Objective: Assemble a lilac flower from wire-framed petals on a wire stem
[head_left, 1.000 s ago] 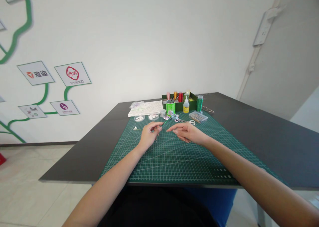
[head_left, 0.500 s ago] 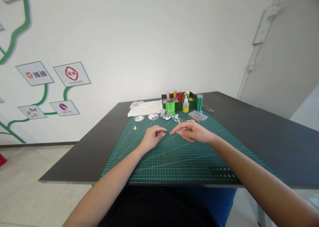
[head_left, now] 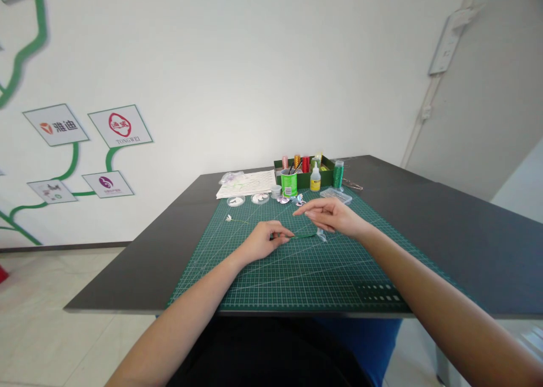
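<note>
My left hand (head_left: pixel 268 241) is low over the green cutting mat, thumb and fingers pinched on one end of a thin green stem (head_left: pixel 306 236). A small pale flower-like piece (head_left: pixel 321 235) sits at the stem's right end, below my right hand. Above the stem hovers my right hand (head_left: pixel 333 213), its index finger stretched out to the left and the other fingers loosely bent. No object shows in it. To the left of my left hand, a small white flower on a thin stem (head_left: pixel 229 218) lies on the mat.
Behind the hands stand a green can (head_left: pixel 289 184) with tools, a glue bottle (head_left: pixel 315 181), a green thread spool (head_left: pixel 338 175) and a dark green box (head_left: pixel 303 180) of spools. Shallow dishes (head_left: pixel 236 201), a white textured sheet (head_left: pixel 250 183) and a clear case (head_left: pixel 336 195) lie nearby.
My left hand has moved slightly right and nearer me. My right hand has lifted a little away, and the green stem with the pale piece now shows between and below the hands.
</note>
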`<state>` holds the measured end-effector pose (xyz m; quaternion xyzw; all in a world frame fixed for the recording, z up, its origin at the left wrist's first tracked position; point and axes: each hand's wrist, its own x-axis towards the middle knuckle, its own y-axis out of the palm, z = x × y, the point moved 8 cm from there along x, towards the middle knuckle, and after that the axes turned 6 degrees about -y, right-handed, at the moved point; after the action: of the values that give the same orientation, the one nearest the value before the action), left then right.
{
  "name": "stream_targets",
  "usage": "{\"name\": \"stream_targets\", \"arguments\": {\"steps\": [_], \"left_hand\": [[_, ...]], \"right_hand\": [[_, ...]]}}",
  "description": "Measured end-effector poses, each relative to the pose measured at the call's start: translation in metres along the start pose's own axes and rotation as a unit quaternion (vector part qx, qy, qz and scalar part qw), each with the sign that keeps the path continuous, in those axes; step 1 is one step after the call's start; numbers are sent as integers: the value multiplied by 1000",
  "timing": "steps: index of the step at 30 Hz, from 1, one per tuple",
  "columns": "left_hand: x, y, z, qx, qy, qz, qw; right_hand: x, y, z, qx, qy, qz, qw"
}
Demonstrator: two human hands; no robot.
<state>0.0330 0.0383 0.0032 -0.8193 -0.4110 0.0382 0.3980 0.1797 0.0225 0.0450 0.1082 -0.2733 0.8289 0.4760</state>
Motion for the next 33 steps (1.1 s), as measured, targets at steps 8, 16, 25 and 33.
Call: {"name": "stream_targets", "arguments": {"steps": [8,16,25,33], "left_hand": [[-3,5,-9,-3,23,38,999],[-4,4,-16,-11,32,43,999],[-3,-6,-20,-54,46,-17,997],[-2,-23,-5,-101,-8,-109,989]], "right_hand": [[2,-6,-4,3,9,-14,1000],[7,-11,-31,-39,46,-26,998],[8,-7,-63,-59,101,16,993],[6,0,-65,-105,94,44,989]]}}
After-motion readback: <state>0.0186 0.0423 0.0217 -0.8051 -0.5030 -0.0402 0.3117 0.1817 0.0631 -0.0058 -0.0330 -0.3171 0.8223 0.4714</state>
